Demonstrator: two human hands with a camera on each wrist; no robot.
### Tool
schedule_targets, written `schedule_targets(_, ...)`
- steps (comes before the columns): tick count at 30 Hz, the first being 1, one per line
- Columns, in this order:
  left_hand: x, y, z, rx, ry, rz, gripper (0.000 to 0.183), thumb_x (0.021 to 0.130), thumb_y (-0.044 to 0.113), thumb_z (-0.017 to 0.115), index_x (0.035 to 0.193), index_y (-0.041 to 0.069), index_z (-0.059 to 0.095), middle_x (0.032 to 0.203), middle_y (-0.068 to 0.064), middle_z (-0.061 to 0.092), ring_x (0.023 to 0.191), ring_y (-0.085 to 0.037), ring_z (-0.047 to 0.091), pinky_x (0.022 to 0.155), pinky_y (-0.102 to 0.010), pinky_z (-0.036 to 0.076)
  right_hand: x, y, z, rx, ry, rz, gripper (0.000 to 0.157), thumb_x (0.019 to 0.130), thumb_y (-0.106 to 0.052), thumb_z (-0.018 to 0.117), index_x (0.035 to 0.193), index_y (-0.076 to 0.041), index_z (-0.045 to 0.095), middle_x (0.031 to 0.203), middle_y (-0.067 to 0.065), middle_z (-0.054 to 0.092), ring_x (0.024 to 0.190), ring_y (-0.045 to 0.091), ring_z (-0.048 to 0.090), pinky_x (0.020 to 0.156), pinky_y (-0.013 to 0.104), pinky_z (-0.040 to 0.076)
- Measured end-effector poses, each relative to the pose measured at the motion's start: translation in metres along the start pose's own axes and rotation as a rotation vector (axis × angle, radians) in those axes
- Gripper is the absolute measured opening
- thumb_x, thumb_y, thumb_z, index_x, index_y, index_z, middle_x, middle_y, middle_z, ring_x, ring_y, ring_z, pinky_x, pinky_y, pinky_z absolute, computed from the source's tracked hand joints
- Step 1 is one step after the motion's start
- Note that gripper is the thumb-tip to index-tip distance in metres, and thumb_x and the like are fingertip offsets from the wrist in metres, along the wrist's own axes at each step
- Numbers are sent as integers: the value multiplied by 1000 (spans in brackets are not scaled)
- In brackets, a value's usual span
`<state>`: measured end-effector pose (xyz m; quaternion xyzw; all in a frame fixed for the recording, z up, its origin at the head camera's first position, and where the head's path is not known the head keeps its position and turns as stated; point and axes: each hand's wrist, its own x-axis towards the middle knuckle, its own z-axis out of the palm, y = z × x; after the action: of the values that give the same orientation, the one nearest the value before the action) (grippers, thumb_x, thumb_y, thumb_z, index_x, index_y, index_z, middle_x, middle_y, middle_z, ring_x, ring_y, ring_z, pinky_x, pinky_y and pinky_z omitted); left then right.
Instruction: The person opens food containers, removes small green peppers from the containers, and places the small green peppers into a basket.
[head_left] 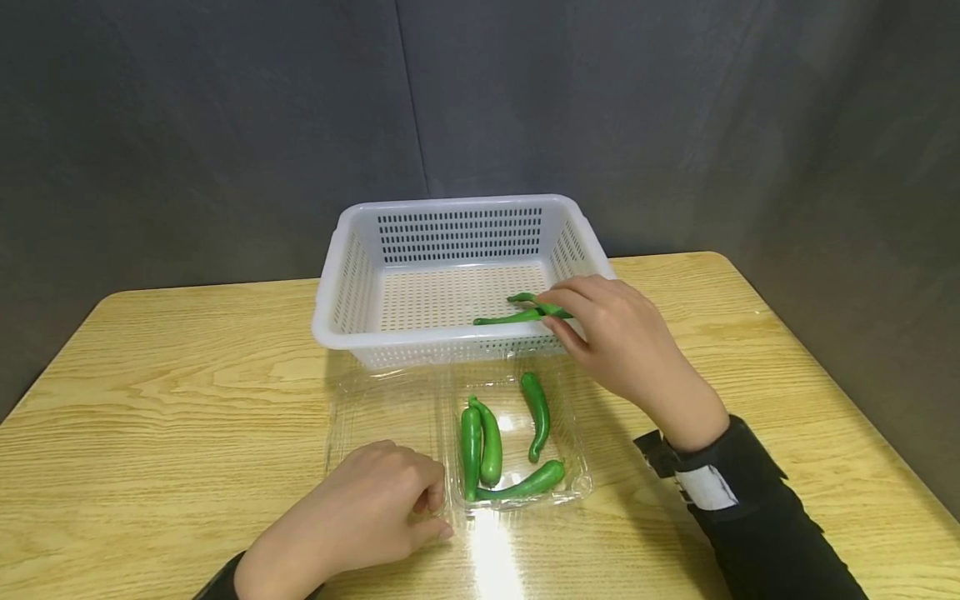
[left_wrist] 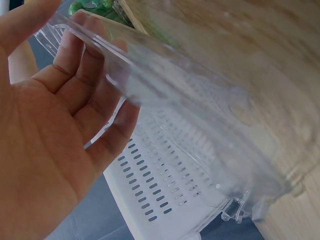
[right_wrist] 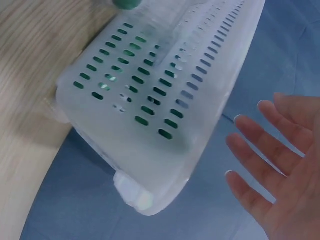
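A clear plastic clamshell box (head_left: 577,467) lies spread out in front of a white perforated basket (head_left: 330,292). Several green chili peppers (head_left: 491,446) lie in its right half. My left hand (head_left: 367,500) is at the front of the box, thumb and curled fingers at the near edge; in the left wrist view the fingers show through the clear plastic (left_wrist: 200,135). Over the basket's right front corner reaches my right hand (head_left: 615,333), its fingertips down by green peppers (head_left: 510,317) inside. In the right wrist view its fingers are spread with nothing between them.
The box and basket stand on a light wood-grain table (head_left: 187,367). The basket's raised rim runs between the peppers inside it and the box. A dark grey partition (head_left: 225,150) stands behind the table, with another along the right side.
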<state>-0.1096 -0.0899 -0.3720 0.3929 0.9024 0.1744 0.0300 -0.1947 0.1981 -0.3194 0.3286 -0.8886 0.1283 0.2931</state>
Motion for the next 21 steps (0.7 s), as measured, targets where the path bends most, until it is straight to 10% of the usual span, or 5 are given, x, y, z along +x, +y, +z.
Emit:
schedule_targets(15, 0, 0, 0, 2, -8, -3, 35, 78, 39, 83, 69, 25, 51, 60, 18, 40, 57, 0, 39, 67, -26, 40, 2, -18, -8, 30, 3, -109, 24, 86, -10, 77, 109, -7, 72, 107, 6, 71, 98, 28, 65, 88, 43, 50)
schedule_targets(21, 0, 0, 0, 4, -5, 0, 36, 78, 39, 83, 69, 25, 51, 60, 18, 40, 57, 0, 38, 67, -26, 39, 2, -24, -10, 96, -117, -111, 20, 86, -10, 76, 106, -8, 73, 99, 2, 72, 90, 23, 67, 83, 40, 52)
